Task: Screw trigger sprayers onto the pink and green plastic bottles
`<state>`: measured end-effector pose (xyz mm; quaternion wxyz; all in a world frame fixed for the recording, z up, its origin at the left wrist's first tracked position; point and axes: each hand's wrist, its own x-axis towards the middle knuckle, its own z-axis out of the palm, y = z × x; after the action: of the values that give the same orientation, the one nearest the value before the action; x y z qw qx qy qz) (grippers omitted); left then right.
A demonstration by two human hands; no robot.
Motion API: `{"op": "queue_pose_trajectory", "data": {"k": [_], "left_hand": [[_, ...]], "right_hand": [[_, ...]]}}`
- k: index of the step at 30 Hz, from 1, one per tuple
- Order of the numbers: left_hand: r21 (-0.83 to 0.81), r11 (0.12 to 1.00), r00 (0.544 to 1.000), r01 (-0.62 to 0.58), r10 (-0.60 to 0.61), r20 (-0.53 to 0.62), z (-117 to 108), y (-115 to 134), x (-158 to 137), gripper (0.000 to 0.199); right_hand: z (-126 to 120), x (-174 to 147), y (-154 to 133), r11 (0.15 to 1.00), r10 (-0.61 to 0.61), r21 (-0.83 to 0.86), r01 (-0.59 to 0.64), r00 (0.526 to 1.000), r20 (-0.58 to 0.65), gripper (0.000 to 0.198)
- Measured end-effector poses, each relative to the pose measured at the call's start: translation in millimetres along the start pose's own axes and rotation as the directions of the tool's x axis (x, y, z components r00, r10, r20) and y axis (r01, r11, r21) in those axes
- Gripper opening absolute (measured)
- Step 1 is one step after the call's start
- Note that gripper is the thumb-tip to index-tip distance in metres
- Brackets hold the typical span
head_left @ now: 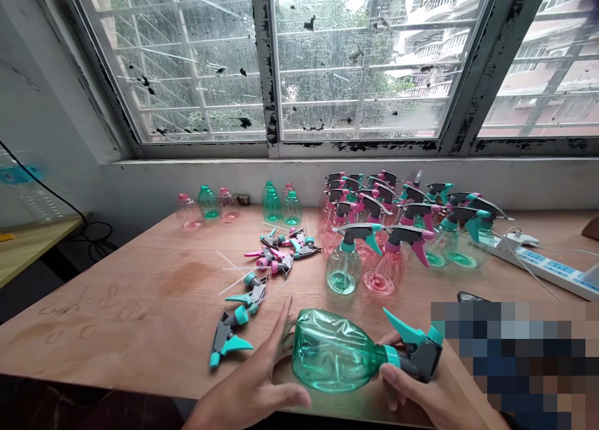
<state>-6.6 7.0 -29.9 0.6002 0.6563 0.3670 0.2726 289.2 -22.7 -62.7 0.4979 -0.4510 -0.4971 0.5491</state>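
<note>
A clear green spray bottle (334, 352) with a teal-and-grey trigger head (418, 349) lies sideways above the table's front edge. My right hand (416, 386) grips it at the teal collar, thumb and fingers round the neck. My left hand (262, 374) is at the bottle's base with fingers spread and thumb apart; whether its hidden fingers touch the base I cannot tell. Left of that hand, a loose teal-and-grey spray head (229, 336) rests on the table, with another teal spray head (250, 293) just behind it.
Several pink and teal spray heads (281, 252) with thin tubes lie mid-table. Bottles without heads (227, 204) stand at the back left. A crowd of assembled spray bottles (384, 274) fills the back right, beside a power strip (543, 261) and a phone (472, 297). Windows (355, 74) line the wall.
</note>
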Motion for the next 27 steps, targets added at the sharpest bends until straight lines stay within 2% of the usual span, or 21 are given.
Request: {"op": "queue_pose_trajectory", "data": {"k": [3,6,9,13,15,18,20,22,24,27], "left_hand": [[0.013,0.999,0.999,0.035,-0.035,0.005,-0.3,6.9,-1.7,0.114],[0.173,0.981,0.996,0.09,-0.088,-0.024,-0.7,12.8,-2.4,0.097],[0.274,0.959,0.996,0.075,-0.06,-0.061,-0.9,11.5,-1.9,0.094],[0.239,0.971,1.0,-0.003,0.009,-0.024,-0.8,3.4,-1.5,0.095],[0.205,0.979,1.0,0.002,0.004,-0.027,-0.7,0.5,-1.5,0.106],[0.066,0.998,1.0,0.017,-0.016,-0.018,-1.3,-0.4,-1.3,0.121],[0.036,0.999,0.999,0.03,-0.03,0.01,-2.2,0.8,-0.9,0.112],[0.093,0.995,0.999,0.038,-0.04,0.025,-3.0,2.4,-0.7,0.101],[0.147,0.989,0.999,0.034,-0.037,0.016,-3.3,3.4,-0.6,0.1],[0.126,0.992,1.0,0.009,-0.012,0.019,-2.3,3.7,-0.2,0.098]], "right_hand": [[-0.9,0.2,1.8,1.0,-0.007,-0.012,0.007,1.0,0.021,0.046],[1.1,0.3,-0.4,1.0,-0.004,0.027,0.004,1.0,0.0,0.046],[4.7,0.2,-6.4,0.999,0.007,0.054,-0.006,1.0,-0.026,0.046],[4.9,-0.2,-10.5,0.999,0.006,0.041,-0.004,1.0,-0.031,0.042],[2.4,-0.2,-8.2,1.0,0.005,0.013,-0.005,1.0,0.002,0.044],[-1.3,-0.3,-2.7,0.999,0.0,-0.034,0.002,0.998,0.066,0.047],[-1.6,-0.6,-0.5,0.999,-0.007,-0.035,0.009,0.998,0.055,0.047],[-0.3,-0.8,-0.4,1.0,-0.008,-0.014,0.008,1.0,0.012,0.047],[1.5,-0.5,-1.6,1.0,-0.011,0.017,0.011,1.0,-0.014,0.046],[3.4,0.0,-4.0,0.999,-0.006,0.054,0.007,1.0,-0.013,0.045]]}}
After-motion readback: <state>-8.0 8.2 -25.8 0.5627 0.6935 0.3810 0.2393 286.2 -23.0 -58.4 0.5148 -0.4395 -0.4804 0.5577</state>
